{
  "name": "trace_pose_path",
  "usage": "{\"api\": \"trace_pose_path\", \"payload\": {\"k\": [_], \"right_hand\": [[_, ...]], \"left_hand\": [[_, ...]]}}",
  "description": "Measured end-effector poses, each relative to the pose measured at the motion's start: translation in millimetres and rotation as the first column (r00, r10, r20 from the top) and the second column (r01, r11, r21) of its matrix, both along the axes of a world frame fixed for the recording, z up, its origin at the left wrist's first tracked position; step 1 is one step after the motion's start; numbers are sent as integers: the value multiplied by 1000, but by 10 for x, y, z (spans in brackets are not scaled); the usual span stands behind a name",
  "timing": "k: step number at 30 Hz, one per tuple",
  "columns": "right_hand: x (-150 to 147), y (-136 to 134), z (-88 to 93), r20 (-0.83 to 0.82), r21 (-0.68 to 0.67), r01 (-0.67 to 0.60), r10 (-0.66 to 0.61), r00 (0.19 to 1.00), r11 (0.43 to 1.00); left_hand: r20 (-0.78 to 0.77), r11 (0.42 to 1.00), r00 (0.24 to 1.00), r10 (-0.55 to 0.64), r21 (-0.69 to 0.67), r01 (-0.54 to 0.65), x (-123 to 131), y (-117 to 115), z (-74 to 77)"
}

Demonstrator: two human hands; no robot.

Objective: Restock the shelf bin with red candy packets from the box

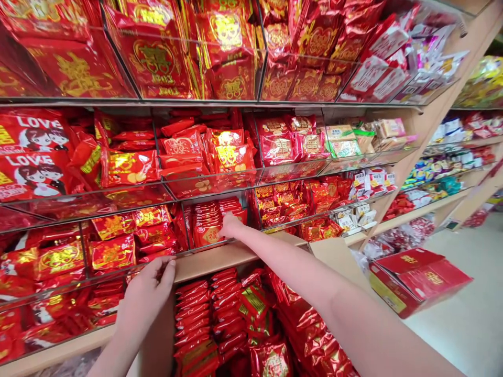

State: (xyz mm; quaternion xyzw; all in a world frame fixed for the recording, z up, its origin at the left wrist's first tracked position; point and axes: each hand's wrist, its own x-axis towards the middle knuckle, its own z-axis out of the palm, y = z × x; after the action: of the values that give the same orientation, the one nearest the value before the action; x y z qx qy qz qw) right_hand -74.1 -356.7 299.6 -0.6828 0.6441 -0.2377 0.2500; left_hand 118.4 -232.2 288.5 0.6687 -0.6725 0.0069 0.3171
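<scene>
My right hand reaches across the box into a shelf compartment. Its fingers are curled against a row of upright red snack packets, and their tips are partly hidden. An open cardboard box stands below, against the shelf front, holding stacked red snack packets. At the box's left corner my left hand is closed, thumb and fingers bent on the cardboard edge. Inside the box, a few packets with green and gold print lie among the plain red ones.
Shelf tiers with clear front panels and dividers hold red and gold packets. Paler packets fill compartments at right. A red carton stands on the floor to the right, near another stocked shelf.
</scene>
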Motion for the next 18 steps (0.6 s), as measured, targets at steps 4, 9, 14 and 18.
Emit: {"api": "trace_pose_path", "payload": {"k": [4,9,14,18], "right_hand": [[55,7,-11,-11,-51,-29,29,1000,998],[43,58,-37,-17,-141,-80,79,997,987],[-62,178,120,-17,-246,-117,116,993,962],[-290,617,308,-12,-396,-156,165,986,905]], "left_hand": [[-26,1000,999,29,5,-29,-19,-10,-7],[0,999,999,33,17,-33,-28,-8,-8],[-14,1000,1000,-4,14,4,36,-24,26],[10,988,997,-71,-137,71,130,-20,-24]]}}
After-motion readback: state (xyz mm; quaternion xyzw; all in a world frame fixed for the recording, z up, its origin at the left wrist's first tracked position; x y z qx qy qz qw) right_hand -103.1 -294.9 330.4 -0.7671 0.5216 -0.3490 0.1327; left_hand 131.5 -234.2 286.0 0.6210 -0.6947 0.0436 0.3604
